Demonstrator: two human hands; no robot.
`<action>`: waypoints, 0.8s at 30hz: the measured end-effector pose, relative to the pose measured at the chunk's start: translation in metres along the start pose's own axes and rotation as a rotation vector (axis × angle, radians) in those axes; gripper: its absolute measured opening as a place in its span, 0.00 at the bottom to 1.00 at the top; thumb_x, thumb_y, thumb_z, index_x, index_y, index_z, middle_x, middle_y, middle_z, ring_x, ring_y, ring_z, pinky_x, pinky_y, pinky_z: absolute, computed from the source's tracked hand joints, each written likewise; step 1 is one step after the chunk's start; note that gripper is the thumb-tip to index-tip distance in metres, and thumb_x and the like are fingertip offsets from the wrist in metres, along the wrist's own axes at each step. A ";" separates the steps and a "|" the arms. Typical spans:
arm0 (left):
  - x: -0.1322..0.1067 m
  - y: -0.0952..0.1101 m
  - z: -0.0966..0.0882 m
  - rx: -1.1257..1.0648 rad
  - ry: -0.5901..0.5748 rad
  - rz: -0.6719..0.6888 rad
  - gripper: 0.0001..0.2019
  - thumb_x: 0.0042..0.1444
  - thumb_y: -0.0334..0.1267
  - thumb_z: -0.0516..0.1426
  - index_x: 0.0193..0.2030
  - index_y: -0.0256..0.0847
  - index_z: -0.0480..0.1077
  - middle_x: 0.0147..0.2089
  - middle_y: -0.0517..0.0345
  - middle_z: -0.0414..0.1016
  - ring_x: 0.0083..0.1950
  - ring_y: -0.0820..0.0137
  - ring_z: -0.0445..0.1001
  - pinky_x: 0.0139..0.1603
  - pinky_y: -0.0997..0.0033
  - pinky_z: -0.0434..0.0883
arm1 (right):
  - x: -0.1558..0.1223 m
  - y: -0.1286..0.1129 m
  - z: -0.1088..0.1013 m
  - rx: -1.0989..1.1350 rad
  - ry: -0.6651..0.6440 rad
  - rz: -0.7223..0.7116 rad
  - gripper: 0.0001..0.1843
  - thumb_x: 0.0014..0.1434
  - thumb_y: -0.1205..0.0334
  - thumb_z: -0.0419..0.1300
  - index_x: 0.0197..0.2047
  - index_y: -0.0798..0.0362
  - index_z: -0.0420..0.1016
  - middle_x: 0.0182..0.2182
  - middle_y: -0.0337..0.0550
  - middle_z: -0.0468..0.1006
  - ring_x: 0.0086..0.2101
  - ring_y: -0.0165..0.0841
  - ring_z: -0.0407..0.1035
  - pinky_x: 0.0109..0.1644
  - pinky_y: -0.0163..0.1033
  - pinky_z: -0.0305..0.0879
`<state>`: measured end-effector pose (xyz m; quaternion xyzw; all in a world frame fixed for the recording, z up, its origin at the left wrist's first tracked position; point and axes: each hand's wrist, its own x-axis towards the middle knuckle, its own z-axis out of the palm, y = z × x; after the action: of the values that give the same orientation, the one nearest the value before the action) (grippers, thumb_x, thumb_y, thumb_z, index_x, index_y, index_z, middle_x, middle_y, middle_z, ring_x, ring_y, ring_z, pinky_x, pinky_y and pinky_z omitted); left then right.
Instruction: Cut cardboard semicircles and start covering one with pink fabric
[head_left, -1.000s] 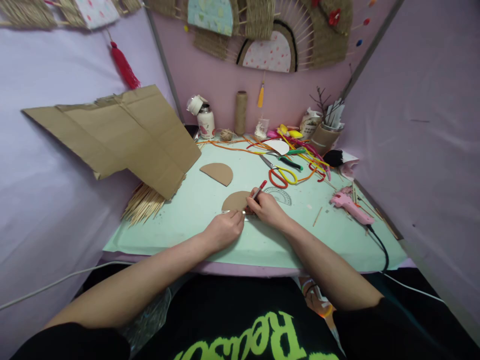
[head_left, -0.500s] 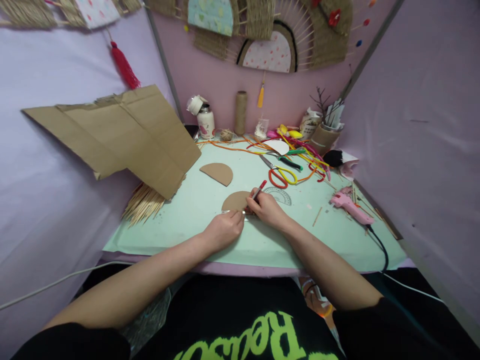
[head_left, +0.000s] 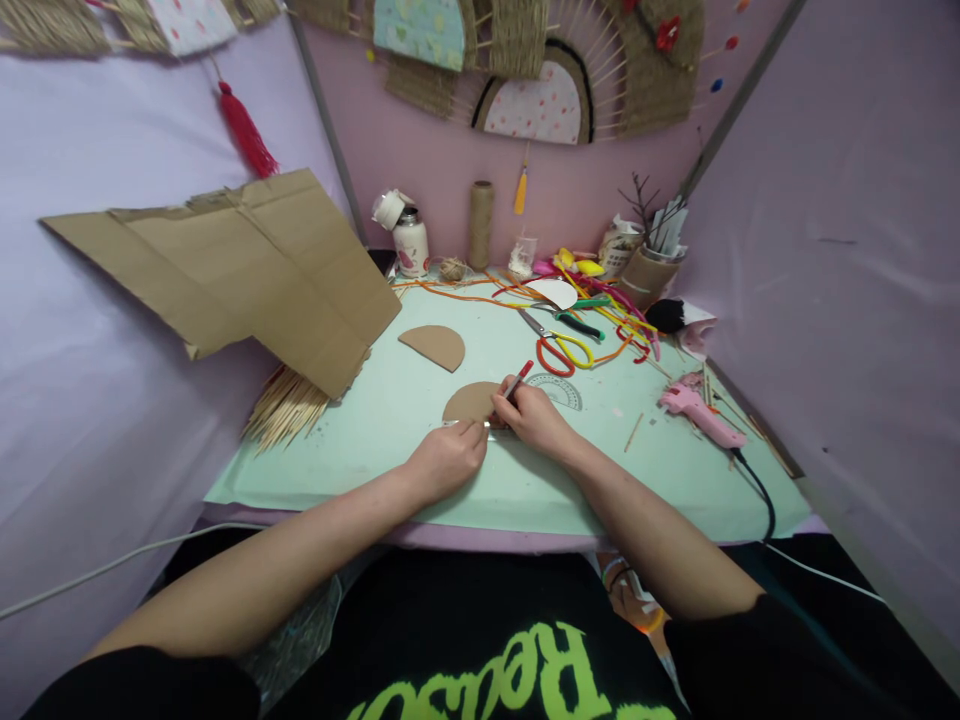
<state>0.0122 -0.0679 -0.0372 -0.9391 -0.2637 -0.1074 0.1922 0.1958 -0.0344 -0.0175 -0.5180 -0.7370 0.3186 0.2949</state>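
Observation:
My right hand [head_left: 540, 418] grips a pen [head_left: 519, 379] with a red end, its tip low over a tan cardboard half-disc [head_left: 469, 400]. Closed fingers of my left hand [head_left: 450, 460] press on a thin clear ruler [head_left: 493, 435] along the straight lower edge of that half-disc. Much of the ruler is hidden under both hands. Just right of the pen lies a clear protractor [head_left: 559, 391]. A second cardboard half-disc [head_left: 435, 347] rests farther back, touched by neither hand.
Scissors [head_left: 559, 350], green-handled pliers [head_left: 577, 324] and colored pipe cleaners [head_left: 626, 320] lie behind my hands. A pink glue gun [head_left: 701, 412] with a black cord sits right. On the left, a large cardboard sheet [head_left: 285, 270] leans over a bundle of sticks [head_left: 285, 410].

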 end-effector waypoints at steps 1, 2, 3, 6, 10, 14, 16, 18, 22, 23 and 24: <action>0.000 0.000 0.000 -0.008 -0.005 -0.001 0.11 0.60 0.21 0.49 0.39 0.30 0.72 0.39 0.43 0.77 0.38 0.64 0.76 0.37 0.65 0.75 | 0.000 0.000 0.000 -0.002 -0.002 -0.002 0.09 0.62 0.60 0.50 0.29 0.50 0.60 0.22 0.36 0.73 0.25 0.31 0.67 0.32 0.35 0.58; 0.000 0.000 0.000 -0.017 -0.006 -0.005 0.11 0.60 0.21 0.48 0.40 0.30 0.72 0.40 0.43 0.76 0.38 0.64 0.76 0.38 0.65 0.75 | 0.000 0.000 0.000 0.006 0.000 -0.006 0.09 0.62 0.60 0.50 0.29 0.50 0.60 0.22 0.36 0.73 0.25 0.31 0.66 0.32 0.35 0.58; 0.000 0.000 0.000 -0.025 -0.004 -0.009 0.11 0.61 0.21 0.48 0.40 0.30 0.72 0.40 0.43 0.76 0.38 0.64 0.76 0.37 0.65 0.75 | 0.000 0.000 -0.001 0.027 0.011 -0.010 0.10 0.62 0.60 0.50 0.28 0.50 0.60 0.22 0.36 0.73 0.25 0.31 0.67 0.32 0.35 0.58; -0.001 -0.001 0.001 -0.038 0.024 -0.021 0.11 0.61 0.22 0.48 0.41 0.31 0.71 0.39 0.44 0.76 0.38 0.65 0.76 0.36 0.66 0.75 | -0.002 0.001 -0.007 0.134 0.153 -0.015 0.12 0.63 0.57 0.51 0.28 0.50 0.61 0.22 0.36 0.73 0.25 0.31 0.67 0.31 0.34 0.59; -0.003 0.000 0.001 0.012 0.096 -0.008 0.11 0.61 0.21 0.48 0.42 0.29 0.71 0.38 0.44 0.77 0.39 0.64 0.77 0.36 0.67 0.75 | -0.006 0.003 -0.019 0.238 0.370 -0.036 0.14 0.64 0.53 0.53 0.29 0.50 0.64 0.22 0.35 0.70 0.25 0.30 0.65 0.32 0.34 0.60; -0.002 0.000 -0.002 0.040 0.188 -0.015 0.11 0.62 0.22 0.48 0.43 0.28 0.71 0.40 0.43 0.79 0.41 0.64 0.78 0.34 0.68 0.75 | -0.009 0.007 -0.022 0.308 0.360 -0.061 0.14 0.65 0.50 0.52 0.38 0.50 0.70 0.25 0.37 0.73 0.25 0.29 0.65 0.32 0.35 0.61; -0.002 -0.002 -0.006 0.042 0.248 -0.021 0.11 0.62 0.23 0.49 0.44 0.29 0.72 0.40 0.45 0.80 0.41 0.65 0.79 0.34 0.69 0.76 | -0.010 0.008 -0.022 0.352 0.324 -0.049 0.15 0.66 0.48 0.51 0.44 0.50 0.71 0.25 0.37 0.74 0.24 0.29 0.65 0.31 0.34 0.62; -0.001 -0.005 -0.011 0.045 0.311 -0.026 0.10 0.63 0.24 0.50 0.44 0.30 0.72 0.41 0.47 0.80 0.41 0.66 0.79 0.35 0.70 0.76 | -0.011 0.009 -0.023 0.361 0.294 -0.033 0.15 0.66 0.48 0.51 0.44 0.49 0.70 0.25 0.37 0.75 0.25 0.29 0.66 0.33 0.34 0.63; -0.004 -0.018 -0.020 0.016 0.399 -0.046 0.10 0.63 0.26 0.51 0.47 0.33 0.72 0.46 0.49 0.81 0.45 0.66 0.80 0.42 0.68 0.77 | -0.012 0.010 -0.028 0.312 0.219 -0.039 0.14 0.65 0.48 0.53 0.40 0.49 0.69 0.31 0.40 0.79 0.31 0.31 0.71 0.39 0.36 0.66; -0.005 -0.023 -0.021 0.000 0.411 -0.054 0.11 0.64 0.27 0.51 0.48 0.35 0.72 0.47 0.49 0.81 0.46 0.66 0.79 0.45 0.67 0.77 | -0.013 0.010 -0.030 0.294 0.170 -0.044 0.14 0.64 0.48 0.53 0.39 0.50 0.69 0.33 0.41 0.79 0.33 0.31 0.72 0.39 0.36 0.67; -0.005 -0.029 -0.021 -0.018 0.417 -0.065 0.11 0.64 0.27 0.51 0.48 0.36 0.72 0.48 0.50 0.81 0.48 0.66 0.79 0.47 0.66 0.77 | -0.014 0.010 -0.032 0.281 0.116 -0.045 0.14 0.64 0.49 0.54 0.37 0.50 0.69 0.33 0.41 0.79 0.33 0.32 0.72 0.39 0.37 0.67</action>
<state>-0.0096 -0.0565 -0.0112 -0.8892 -0.2476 -0.3081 0.2306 0.2301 -0.0398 -0.0068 -0.4725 -0.6782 0.3816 0.4138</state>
